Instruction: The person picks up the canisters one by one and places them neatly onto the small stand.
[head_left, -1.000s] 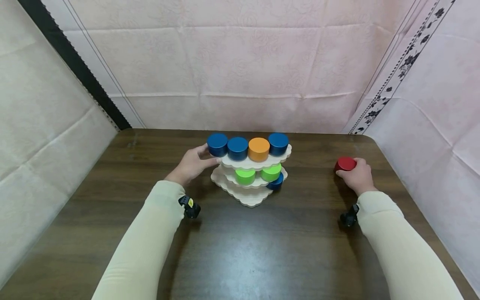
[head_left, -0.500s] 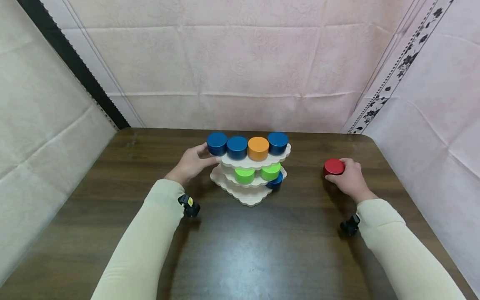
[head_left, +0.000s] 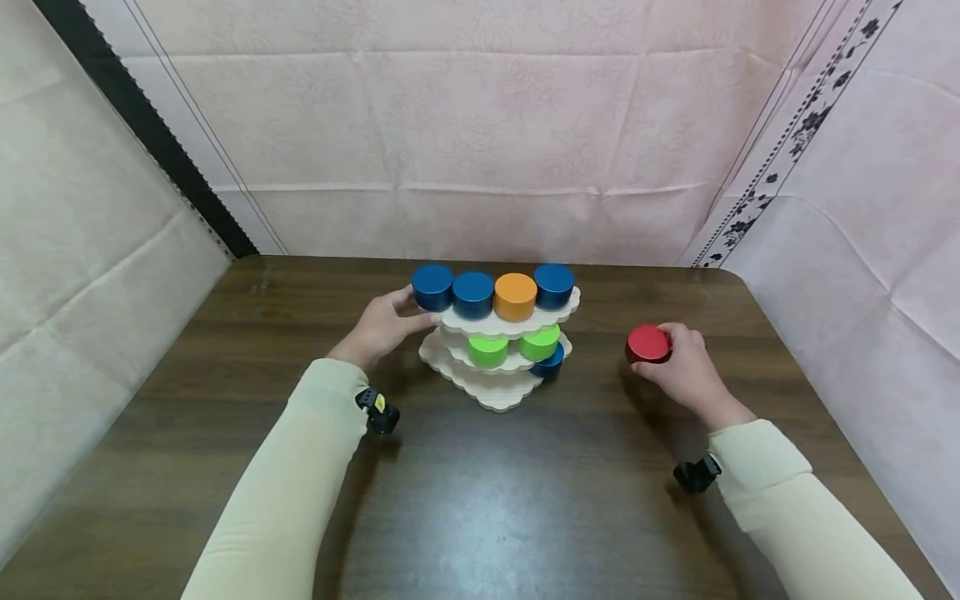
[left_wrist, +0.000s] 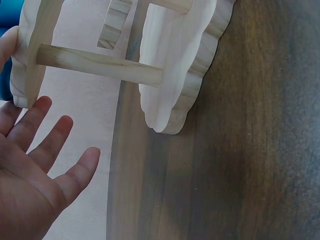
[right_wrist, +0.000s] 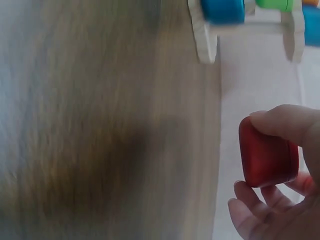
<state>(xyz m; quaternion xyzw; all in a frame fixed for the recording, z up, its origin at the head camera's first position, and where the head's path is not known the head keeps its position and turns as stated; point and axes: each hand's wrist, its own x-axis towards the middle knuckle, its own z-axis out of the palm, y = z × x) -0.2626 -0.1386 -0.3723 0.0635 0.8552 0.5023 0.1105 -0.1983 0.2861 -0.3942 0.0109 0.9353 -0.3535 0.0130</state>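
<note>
A three-tier wooden stand (head_left: 487, 385) sits mid-table. Its top shelf carries three blue cylinders (head_left: 432, 287) and an orange one (head_left: 515, 296). Two green cylinders (head_left: 488, 349) sit on the middle shelf and another blue one (head_left: 552, 361) on the bottom. My left hand (head_left: 382, 323) rests at the top shelf's left edge. In the left wrist view its fingers (left_wrist: 47, 140) are straight and spread beside the stand (left_wrist: 170, 75). Right of the stand, my right hand (head_left: 678, 371) grips a red cylinder (head_left: 648, 343), thumb over it and fingers under it (right_wrist: 267, 155).
The dark wooden table (head_left: 480, 500) is walled in by pink cloth at the back and on both sides. Its right edge runs close to my right arm. A bare stretch of tabletop lies between the stand and the red cylinder.
My right hand has carried the red cylinder left, toward the stand. The left hand and the stand have stayed put.
</note>
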